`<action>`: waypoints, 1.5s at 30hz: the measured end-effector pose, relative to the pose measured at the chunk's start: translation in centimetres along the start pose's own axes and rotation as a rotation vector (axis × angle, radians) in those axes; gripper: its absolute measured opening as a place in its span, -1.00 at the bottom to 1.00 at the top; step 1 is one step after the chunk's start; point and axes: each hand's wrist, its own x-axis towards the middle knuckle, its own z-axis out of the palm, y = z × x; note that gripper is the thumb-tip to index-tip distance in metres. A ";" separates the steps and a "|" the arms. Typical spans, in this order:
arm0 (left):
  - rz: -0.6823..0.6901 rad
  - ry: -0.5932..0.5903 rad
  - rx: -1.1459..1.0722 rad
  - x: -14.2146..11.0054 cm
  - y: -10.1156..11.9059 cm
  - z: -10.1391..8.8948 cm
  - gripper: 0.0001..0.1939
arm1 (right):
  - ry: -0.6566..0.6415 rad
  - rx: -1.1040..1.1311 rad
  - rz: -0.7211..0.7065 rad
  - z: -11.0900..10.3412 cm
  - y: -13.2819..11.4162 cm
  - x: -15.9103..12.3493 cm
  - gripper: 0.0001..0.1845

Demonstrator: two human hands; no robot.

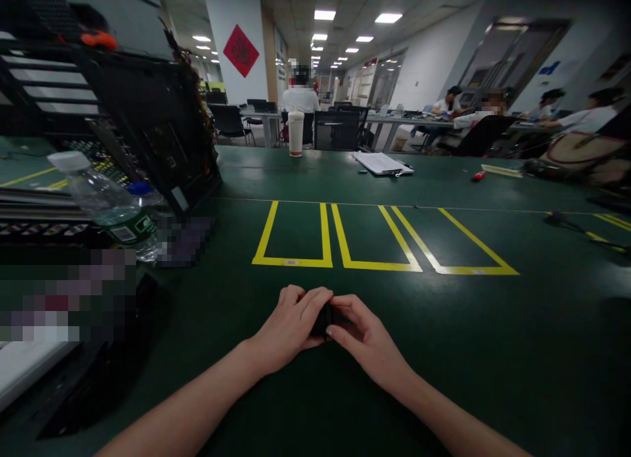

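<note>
Between my two hands is a small black object [323,322], mostly covered by fingers, so its kind does not show. My left hand [294,322] wraps round it from the left, with the back of the hand upward. From the right, the thumb and fingers of my right hand [362,332] pinch its edge. Both hands are close together, low over the dark green table [315,404]. Just beyond them, yellow tape [303,262] marks out three open-topped frames on the tabletop.
Computer hardware with a black frame [162,115] stands at the left, with a plastic bottle [113,214] before it. At the back are a white cup [296,135], a clipboard [382,163] and a red-handled tool [479,175]. A cable [572,225] lies right. People sit farther off.
</note>
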 end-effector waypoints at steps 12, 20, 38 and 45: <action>0.084 -0.021 -0.115 0.2 0.3 -0.9 -0.36 | -0.116 0.109 0.040 -0.8 -0.1 0.2 -0.77; 0.080 -0.041 -0.120 0.1 0.4 -0.9 -0.38 | -0.133 0.074 0.077 -1.0 0.1 0.4 -0.73; 0.073 -0.081 -0.105 0.3 1.1 -1.8 -0.42 | -0.226 0.062 0.019 -1.7 -0.2 0.2 -0.66; 0.083 -0.073 -0.089 0.4 1.1 -1.6 -0.43 | -0.124 0.028 0.046 -1.1 0.3 0.4 -0.74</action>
